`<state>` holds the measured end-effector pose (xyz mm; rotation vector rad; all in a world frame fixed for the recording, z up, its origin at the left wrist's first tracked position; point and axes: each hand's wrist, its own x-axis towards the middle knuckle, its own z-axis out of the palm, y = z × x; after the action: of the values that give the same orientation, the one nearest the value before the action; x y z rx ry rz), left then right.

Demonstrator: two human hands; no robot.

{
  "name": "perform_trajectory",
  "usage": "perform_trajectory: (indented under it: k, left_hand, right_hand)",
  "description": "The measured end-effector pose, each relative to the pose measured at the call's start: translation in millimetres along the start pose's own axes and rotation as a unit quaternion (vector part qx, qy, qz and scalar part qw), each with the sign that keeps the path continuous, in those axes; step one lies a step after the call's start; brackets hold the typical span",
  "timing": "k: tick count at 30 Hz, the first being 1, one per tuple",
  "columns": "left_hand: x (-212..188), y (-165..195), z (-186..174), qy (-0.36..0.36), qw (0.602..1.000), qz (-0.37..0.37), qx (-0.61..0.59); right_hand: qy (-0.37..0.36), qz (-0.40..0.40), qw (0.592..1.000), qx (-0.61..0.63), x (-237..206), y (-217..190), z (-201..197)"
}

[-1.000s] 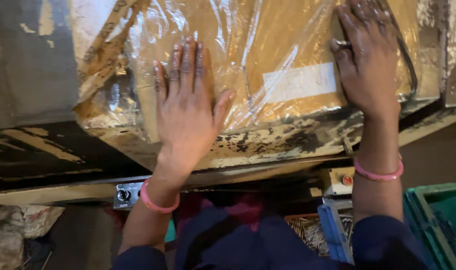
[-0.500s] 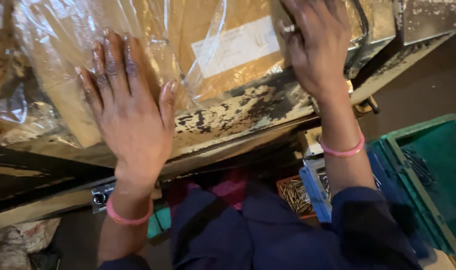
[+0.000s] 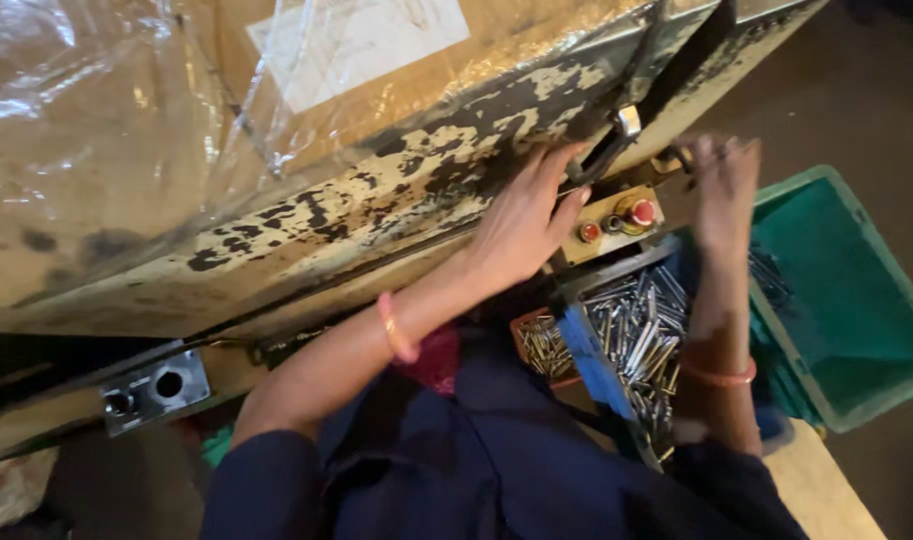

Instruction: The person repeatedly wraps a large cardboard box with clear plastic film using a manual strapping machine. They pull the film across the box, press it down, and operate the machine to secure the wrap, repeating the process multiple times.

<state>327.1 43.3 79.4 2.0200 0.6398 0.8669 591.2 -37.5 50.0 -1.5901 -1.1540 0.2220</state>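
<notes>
The left hand (image 3: 525, 222) lies flat with fingers spread against the worn, paint-chipped table edge (image 3: 377, 215), holding nothing. The right hand (image 3: 725, 185) is blurred near the button panel (image 3: 614, 222); whether it grips anything I cannot tell. Below sit a blue tray of metal pins (image 3: 637, 335) and a green bin (image 3: 857, 300).

Both hands (image 3: 617, 205) at the worn machine edge (image 3: 377, 215) above metal pins (image 3: 637, 335).

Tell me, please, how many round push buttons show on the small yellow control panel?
2: a small button by the left hand, and a larger red button right of it; more may be hidden.
</notes>
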Motion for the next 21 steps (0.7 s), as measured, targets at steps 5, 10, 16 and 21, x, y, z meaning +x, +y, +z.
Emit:
perform_trajectory:
  k: [5, 10, 16, 21]
  left_hand:
    - [59.3, -45.6, 68.2, -0.037, 0.993, -0.061, -0.098]
    - [91.0, -81.1, 104.2, -0.072, 0.963, -0.021, -0.26]
    - [101.2, -75.6, 119.3, -0.018, 0.965, -0.031, -0.261]
    - [70.1, -70.2, 82.0, 0.015, 0.901, -0.065, -0.429]
  right_hand:
    - [-0.071, 0.233, 0.966, 0.084, -39.4, 56.0, -7.6]
    - [-0.06, 0.238, 0.925, 0.291, -41.7, 66.2, -3.1]
    - [-0.094, 0.277, 0.925, 0.242, -31.4, 61.6, 4.8]
    - [-0.166, 0.202, 0.965, -0.019, -35.1, 73.3, 9.0]
